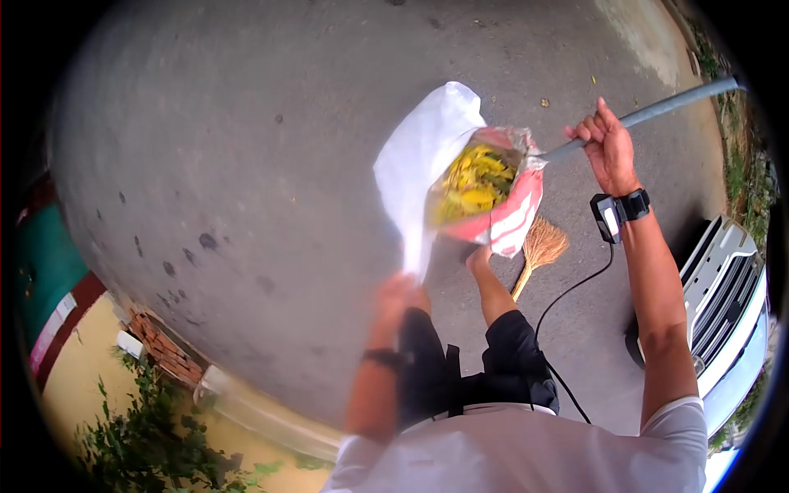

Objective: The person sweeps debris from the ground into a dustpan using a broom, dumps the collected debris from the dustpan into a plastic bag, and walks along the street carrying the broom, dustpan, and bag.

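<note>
My left hand (396, 294), smeared by motion, is closed on the gathered edge of a white sack (423, 148). The sack hangs spread out in front of my legs. Beside its mouth is a red and white dustpan-like scoop (519, 201), tilted and full of yellow leaves (477, 182). A long grey pole (678, 105) runs from the scoop toward the upper right. Fingers of my right hand (610, 149) are closed round that pole. Where the scoop meets the sack, the overlap hides whether leaves are inside the sack.
A straw broom (542, 245) lies on the asphalt (271, 164) by my foot. At the right stands a parked vehicle (723, 304). Stacked bricks (164, 345), green plants (164, 435) and a yellow wall (78, 345) line the lower left. A black cable (559, 292) hangs from my right wrist.
</note>
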Demonstrator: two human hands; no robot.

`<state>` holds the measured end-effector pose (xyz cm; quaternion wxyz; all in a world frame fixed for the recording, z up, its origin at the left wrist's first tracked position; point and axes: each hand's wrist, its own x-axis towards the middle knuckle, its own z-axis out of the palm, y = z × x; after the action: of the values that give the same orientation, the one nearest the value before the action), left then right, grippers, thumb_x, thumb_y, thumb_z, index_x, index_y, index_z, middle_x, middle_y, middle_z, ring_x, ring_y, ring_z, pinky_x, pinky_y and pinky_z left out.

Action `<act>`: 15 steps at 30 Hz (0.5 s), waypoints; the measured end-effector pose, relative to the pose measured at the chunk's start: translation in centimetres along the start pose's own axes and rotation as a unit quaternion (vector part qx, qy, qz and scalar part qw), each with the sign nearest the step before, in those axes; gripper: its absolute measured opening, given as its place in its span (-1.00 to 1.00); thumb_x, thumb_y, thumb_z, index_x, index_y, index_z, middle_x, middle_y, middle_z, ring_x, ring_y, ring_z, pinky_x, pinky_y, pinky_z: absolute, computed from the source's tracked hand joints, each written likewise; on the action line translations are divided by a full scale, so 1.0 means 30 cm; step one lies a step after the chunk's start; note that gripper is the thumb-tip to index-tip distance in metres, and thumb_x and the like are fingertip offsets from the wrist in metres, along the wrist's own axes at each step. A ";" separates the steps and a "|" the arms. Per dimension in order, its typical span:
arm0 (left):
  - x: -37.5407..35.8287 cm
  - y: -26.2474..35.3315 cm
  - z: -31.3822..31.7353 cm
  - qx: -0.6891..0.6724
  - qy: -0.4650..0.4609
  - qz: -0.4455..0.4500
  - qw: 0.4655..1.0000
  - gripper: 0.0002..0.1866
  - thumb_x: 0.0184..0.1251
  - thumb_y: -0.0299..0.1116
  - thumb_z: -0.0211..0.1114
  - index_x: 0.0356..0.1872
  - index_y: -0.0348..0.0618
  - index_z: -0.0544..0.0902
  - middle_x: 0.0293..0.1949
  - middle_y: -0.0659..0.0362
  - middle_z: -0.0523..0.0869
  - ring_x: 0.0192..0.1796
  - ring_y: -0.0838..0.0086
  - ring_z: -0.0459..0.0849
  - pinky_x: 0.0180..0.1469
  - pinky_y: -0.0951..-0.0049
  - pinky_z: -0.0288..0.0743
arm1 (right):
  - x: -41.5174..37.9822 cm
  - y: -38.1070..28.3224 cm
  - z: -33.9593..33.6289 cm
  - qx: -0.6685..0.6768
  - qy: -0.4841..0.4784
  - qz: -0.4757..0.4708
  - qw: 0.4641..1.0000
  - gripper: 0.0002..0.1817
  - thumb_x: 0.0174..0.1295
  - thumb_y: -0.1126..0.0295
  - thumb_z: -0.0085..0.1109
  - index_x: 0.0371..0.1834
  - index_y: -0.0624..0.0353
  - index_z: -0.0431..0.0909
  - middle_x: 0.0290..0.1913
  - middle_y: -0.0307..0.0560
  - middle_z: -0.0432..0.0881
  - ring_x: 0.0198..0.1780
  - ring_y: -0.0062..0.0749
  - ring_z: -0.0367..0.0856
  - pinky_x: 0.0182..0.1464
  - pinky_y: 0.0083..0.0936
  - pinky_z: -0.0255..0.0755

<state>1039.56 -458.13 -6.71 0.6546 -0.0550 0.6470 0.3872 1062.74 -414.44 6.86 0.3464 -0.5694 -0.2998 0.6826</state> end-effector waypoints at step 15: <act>-0.004 0.340 0.266 -0.136 -0.049 0.078 0.986 -0.79 0.46 -0.43 0.12 -0.02 -0.26 0.62 -0.33 0.18 0.62 -0.24 0.46 0.57 -0.07 0.43 0.41 | -0.200 0.283 0.266 -0.367 -0.189 -0.033 0.910 -0.49 0.41 0.08 0.14 -0.66 0.16 0.37 -0.62 -0.44 0.33 -0.51 -0.69 0.23 -0.46 -0.54 0.13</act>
<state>1040.09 -446.54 -0.97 0.6393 -0.0734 0.5583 0.5236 1054.43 -424.37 4.81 0.0729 -0.5067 -0.6075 0.6073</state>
